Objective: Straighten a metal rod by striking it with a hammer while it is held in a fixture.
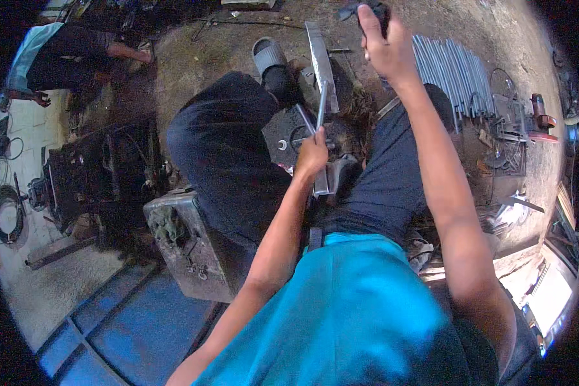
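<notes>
My left hand point(313, 154) is closed around a thin grey metal rod point(321, 106) between my knees. A second short rod point(305, 118) slants beside it, meeting it near my fingers; I cannot tell whether I grip both. Under them is a dark metal block point(275, 134) with a small pale ring point(282, 145) on top. A flat silvery metal strip point(319, 61) extends away beyond the rods. High at the upper right, my right hand point(390, 51) is closed on a dark object point(350, 11), whose kind I cannot make out.
Many grey metal rods point(453, 77) lie side by side on the floor at right. A metal box point(190, 248) stands by my left leg. Blue sheet with a dark frame point(132, 321) lies lower left. Another person point(64, 61) is at upper left; a coiled cable point(8, 215) hangs below.
</notes>
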`<state>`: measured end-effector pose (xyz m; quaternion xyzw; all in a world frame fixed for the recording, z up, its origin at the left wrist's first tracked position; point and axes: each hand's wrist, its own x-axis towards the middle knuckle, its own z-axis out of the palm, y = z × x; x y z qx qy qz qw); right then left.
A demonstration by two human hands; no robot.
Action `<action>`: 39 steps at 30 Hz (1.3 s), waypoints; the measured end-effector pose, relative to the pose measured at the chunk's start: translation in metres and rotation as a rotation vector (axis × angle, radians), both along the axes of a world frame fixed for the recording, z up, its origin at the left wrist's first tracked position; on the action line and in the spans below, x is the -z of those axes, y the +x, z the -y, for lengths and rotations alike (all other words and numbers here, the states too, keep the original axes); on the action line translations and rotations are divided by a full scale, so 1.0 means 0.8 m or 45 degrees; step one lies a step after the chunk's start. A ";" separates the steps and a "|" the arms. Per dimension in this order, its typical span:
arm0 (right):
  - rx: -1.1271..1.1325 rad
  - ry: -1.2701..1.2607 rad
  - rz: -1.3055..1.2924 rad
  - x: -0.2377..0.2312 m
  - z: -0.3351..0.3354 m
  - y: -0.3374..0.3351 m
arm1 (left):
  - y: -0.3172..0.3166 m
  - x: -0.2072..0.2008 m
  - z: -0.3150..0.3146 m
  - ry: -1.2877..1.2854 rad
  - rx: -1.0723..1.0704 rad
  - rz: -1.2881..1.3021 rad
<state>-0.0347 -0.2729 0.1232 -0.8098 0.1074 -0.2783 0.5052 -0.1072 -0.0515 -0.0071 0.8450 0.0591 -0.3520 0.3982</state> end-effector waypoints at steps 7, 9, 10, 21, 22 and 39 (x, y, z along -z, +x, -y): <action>-0.047 -0.460 -0.711 0.138 -0.037 -0.072 | 0.003 0.031 0.008 0.120 0.111 0.174; -0.032 -0.126 -0.864 0.131 -0.029 -0.052 | 0.005 0.027 0.008 0.103 0.133 0.109; -0.031 -0.101 -0.775 0.126 -0.022 -0.052 | 0.000 0.028 0.006 0.094 0.109 0.131; 0.064 -0.497 -0.020 0.017 -0.006 -0.001 | 0.007 0.028 -0.002 0.014 -0.014 0.083; 0.088 -0.438 -0.151 0.048 -0.013 -0.013 | 0.007 0.026 0.002 0.008 -0.008 0.081; -0.147 -0.661 -0.095 -0.134 -0.015 0.021 | 0.014 -0.017 -0.005 -0.012 -0.097 -0.030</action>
